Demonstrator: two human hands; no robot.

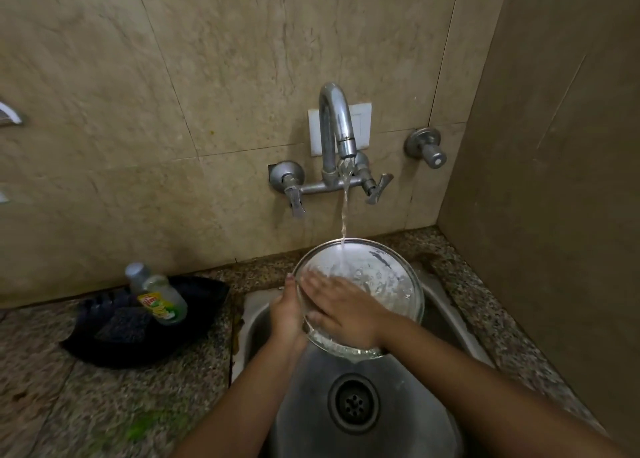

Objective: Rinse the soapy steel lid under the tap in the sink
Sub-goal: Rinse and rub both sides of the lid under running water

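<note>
The round steel lid (381, 277) is tilted over the steel sink (311, 388), its inner face toward me, wet and bubbly. Water runs from the wall tap (337, 128) and lands on the lid's upper part. My left hand (287, 314) grips the lid's left rim, thumb over the edge. My right hand (341, 307) lies flat on the lid's inner face, fingers spread and pointing left. The lid's lower left part is hidden behind my hands.
A dish soap bottle (157, 295) and a dark scrubber (121, 324) lie in a black tray (201, 301) on the granite counter (104, 405) left of the sink. A second valve (427, 147) sticks out of the wall at right. The drain (354, 403) is below the lid.
</note>
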